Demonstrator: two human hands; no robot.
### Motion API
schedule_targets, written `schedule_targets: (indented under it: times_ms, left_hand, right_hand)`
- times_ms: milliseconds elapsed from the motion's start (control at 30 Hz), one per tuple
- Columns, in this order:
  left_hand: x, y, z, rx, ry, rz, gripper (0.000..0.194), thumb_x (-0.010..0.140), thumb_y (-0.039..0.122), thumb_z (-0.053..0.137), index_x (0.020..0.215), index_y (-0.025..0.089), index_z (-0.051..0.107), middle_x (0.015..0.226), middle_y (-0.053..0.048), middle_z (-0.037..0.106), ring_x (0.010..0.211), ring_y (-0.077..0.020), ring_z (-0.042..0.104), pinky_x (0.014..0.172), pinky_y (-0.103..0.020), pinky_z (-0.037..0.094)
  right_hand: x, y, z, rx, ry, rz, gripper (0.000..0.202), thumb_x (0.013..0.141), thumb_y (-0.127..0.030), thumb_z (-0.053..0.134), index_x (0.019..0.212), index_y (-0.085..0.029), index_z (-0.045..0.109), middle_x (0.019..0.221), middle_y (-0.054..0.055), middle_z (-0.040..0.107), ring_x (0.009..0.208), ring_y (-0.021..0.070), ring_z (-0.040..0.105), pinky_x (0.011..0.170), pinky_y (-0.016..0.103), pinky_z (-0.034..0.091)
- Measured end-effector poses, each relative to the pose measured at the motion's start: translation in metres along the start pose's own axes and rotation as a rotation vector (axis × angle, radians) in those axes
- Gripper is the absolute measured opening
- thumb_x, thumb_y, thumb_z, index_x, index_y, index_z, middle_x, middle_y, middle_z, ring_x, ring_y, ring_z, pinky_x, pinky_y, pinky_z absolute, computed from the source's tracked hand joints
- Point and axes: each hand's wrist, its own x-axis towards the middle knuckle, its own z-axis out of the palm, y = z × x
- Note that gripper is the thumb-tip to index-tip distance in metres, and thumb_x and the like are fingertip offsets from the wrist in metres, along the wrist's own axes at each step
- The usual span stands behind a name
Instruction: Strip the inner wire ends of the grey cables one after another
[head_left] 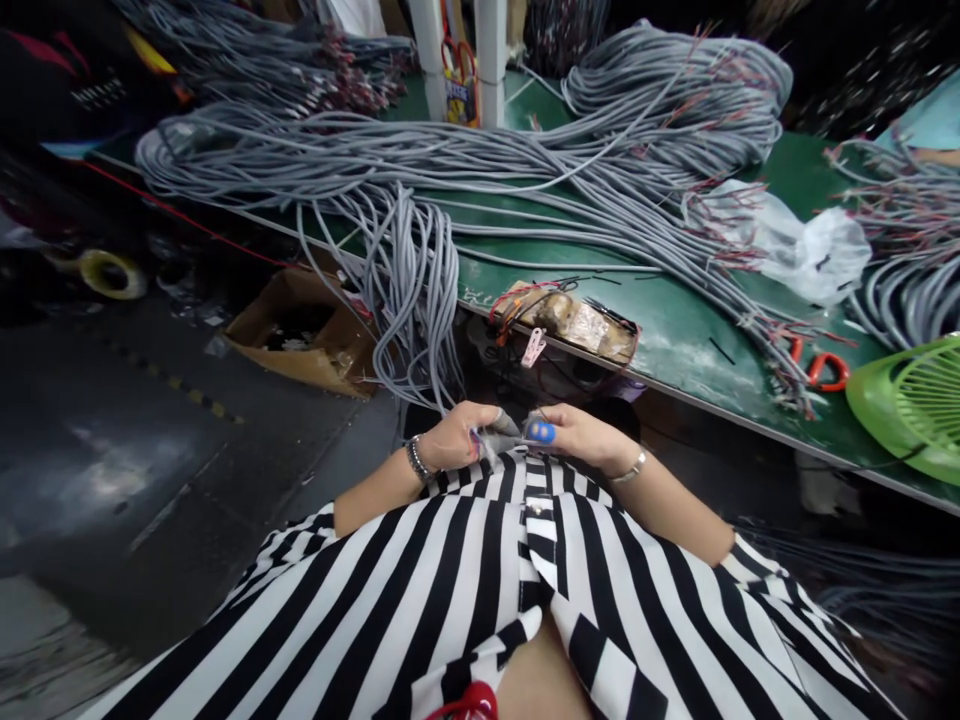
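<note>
Close in front of my striped shirt, my left hand [454, 437] is closed, with a grey cable end [499, 430] between its fingers. Fine, pale strands and a bit of colour show beside its thumb. My right hand [589, 437] pinches right beside it, the fingertips almost meeting those of my left. A blue covering [541, 431] wraps the right thumb. What the right fingers grip is too small to make out. Just beyond my left hand, a bundle of grey cables [420, 290] hangs over the table edge.
Long grey cables [360, 150] spread across the green table [675, 335]. Near its edge lie a taped brown block [577, 325] and a pink clip [534, 347]. Red-handled scissors [829, 372] and a green fan [919, 405] are rightward. A cardboard box [300, 335] stands below.
</note>
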Motion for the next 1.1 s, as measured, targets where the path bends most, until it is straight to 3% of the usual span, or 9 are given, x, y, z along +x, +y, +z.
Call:
schedule_targets:
  times_ms: [133,300,400,500,600,767,900,1000,1100]
  left_hand:
    - [0.005,0.0,0.001,-0.021,-0.009,-0.038,0.014,0.07,0.026,0.075,0.074,0.014,0.071,0.07,-0.005,0.069,0.064,-0.0142,0.062,0.065,-0.024,0.05]
    - [-0.004,0.002,-0.009,-0.178,-0.002,-0.144,0.024,0.072,0.035,0.075,0.077,0.012,0.071,0.064,-0.005,0.066,0.055,-0.012,0.058,0.053,-0.021,0.046]
    - [-0.008,-0.001,-0.016,-0.276,0.109,-0.158,0.027,0.071,0.036,0.076,0.078,0.011,0.069,0.061,-0.003,0.064,0.051,-0.0098,0.055,0.049,-0.02,0.044]
    - [-0.001,-0.01,-0.02,-0.366,0.31,-0.156,0.031,0.069,0.038,0.078,0.08,0.011,0.066,0.058,-0.001,0.062,0.047,-0.008,0.053,0.046,-0.019,0.042]
    - [0.014,-0.017,-0.021,-0.408,0.4,-0.127,0.035,0.067,0.039,0.079,0.083,0.012,0.066,0.059,-0.001,0.063,0.047,-0.0076,0.053,0.045,-0.018,0.041]
    - [0.041,-0.022,-0.019,-0.417,0.405,-0.121,0.035,0.066,0.039,0.08,0.083,0.012,0.066,0.059,0.0,0.062,0.048,-0.007,0.053,0.046,-0.017,0.041]
    - [0.051,-0.023,-0.017,-0.449,0.389,-0.147,0.037,0.064,0.04,0.08,0.081,0.012,0.065,0.058,0.001,0.061,0.048,-0.0072,0.053,0.045,-0.017,0.041]
    - [0.053,-0.024,-0.016,-0.46,0.392,-0.162,0.038,0.062,0.04,0.081,0.081,0.012,0.065,0.057,0.001,0.061,0.047,-0.0071,0.053,0.044,-0.017,0.04]
    - [0.054,-0.025,-0.016,-0.462,0.386,-0.184,0.038,0.062,0.04,0.081,0.08,0.012,0.064,0.058,0.001,0.061,0.047,-0.0071,0.053,0.044,-0.017,0.039]
  right_hand:
    - [0.017,-0.001,0.008,0.094,0.0,0.072,0.045,0.064,-0.053,0.076,0.06,-0.015,0.052,0.05,-0.008,0.039,0.046,0.0039,0.029,0.044,0.02,0.02]
    - [0.03,0.012,-0.012,0.148,0.478,0.025,0.043,0.066,-0.052,0.073,0.059,-0.019,0.047,0.042,-0.009,0.036,0.038,0.0038,0.024,0.038,0.021,0.012]
    - [0.028,0.02,-0.029,0.186,0.684,-0.05,0.043,0.071,-0.056,0.069,0.064,-0.02,0.046,0.04,-0.01,0.034,0.035,0.0043,0.022,0.037,0.021,0.012]
    - [0.027,0.024,-0.035,0.151,0.588,-0.137,0.047,0.078,-0.064,0.059,0.067,-0.018,0.053,0.043,-0.008,0.038,0.036,0.005,0.027,0.038,0.021,0.019]
    - [0.034,0.018,-0.032,0.229,0.482,-0.157,0.054,0.077,-0.07,0.056,0.073,-0.016,0.058,0.058,0.0,0.055,0.042,0.0062,0.038,0.04,0.022,0.027]
    - [0.052,-0.004,-0.031,0.421,0.322,-0.072,0.051,0.07,-0.064,0.068,0.079,-0.015,0.059,0.07,0.002,0.06,0.043,0.0032,0.028,0.038,0.019,0.01]
    - [0.06,-0.007,-0.03,0.347,0.446,-0.127,0.044,0.067,-0.056,0.074,0.071,-0.017,0.054,0.058,-0.004,0.051,0.043,0.0032,0.024,0.038,0.019,0.011]
    - [0.065,-0.001,-0.027,0.228,0.614,-0.251,0.048,0.07,-0.064,0.068,0.069,-0.018,0.052,0.055,-0.004,0.045,0.045,0.005,0.029,0.039,0.02,0.018]
    - [0.07,0.001,-0.025,0.275,0.583,-0.231,0.055,0.071,-0.074,0.058,0.069,-0.019,0.049,0.054,-0.007,0.036,0.043,0.005,0.025,0.039,0.021,0.015]
